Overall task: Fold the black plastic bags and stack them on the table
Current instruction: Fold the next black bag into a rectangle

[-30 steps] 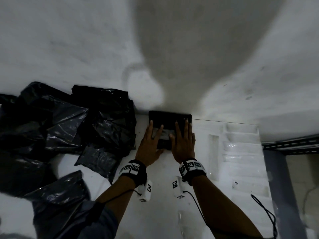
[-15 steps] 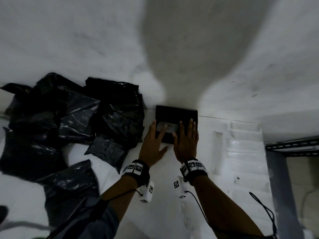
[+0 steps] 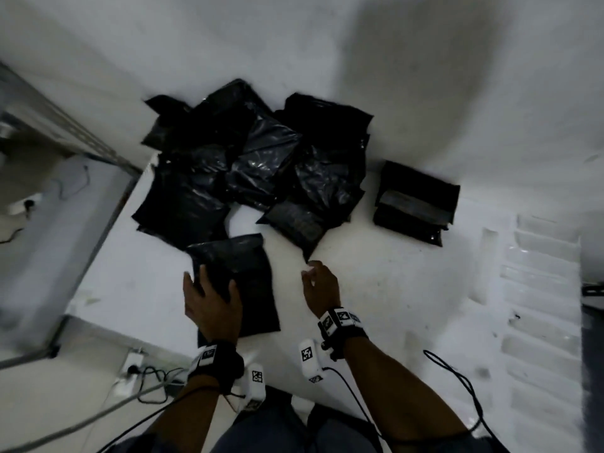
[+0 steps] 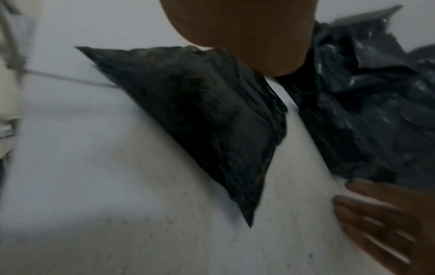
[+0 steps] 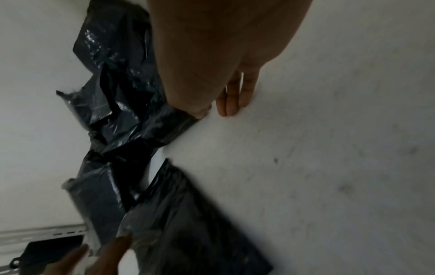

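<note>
A flat black bag (image 3: 242, 289) (image 4: 212, 115) (image 5: 188, 223) lies on the white table (image 3: 392, 305) near its front edge. My left hand (image 3: 209, 282) (image 4: 235, 37) rests on this bag's left part with fingers spread. A loose pile of crumpled black bags (image 3: 261, 165) (image 4: 367, 104) (image 5: 122, 96) sits behind it. My right hand (image 3: 310, 273) (image 5: 223, 55) hovers at the pile's nearest corner, its thumb touching that corner and fingers straight, holding nothing. A stack of folded black bags (image 3: 415, 204) stands by the wall at the right.
Ridged clear plastic packaging (image 3: 542, 273) covers the table's right side. A metal shelf rail (image 3: 75, 135) runs along the left. Below the table's left edge a power strip (image 3: 130, 367) and cables lie on the floor. A black cable (image 3: 457, 380) trails by my right arm.
Both hands have left the folded stack and moved left and nearer. The head view has swung left. My left hand now lies on a flat bag; the right is at the pile's corner.
</note>
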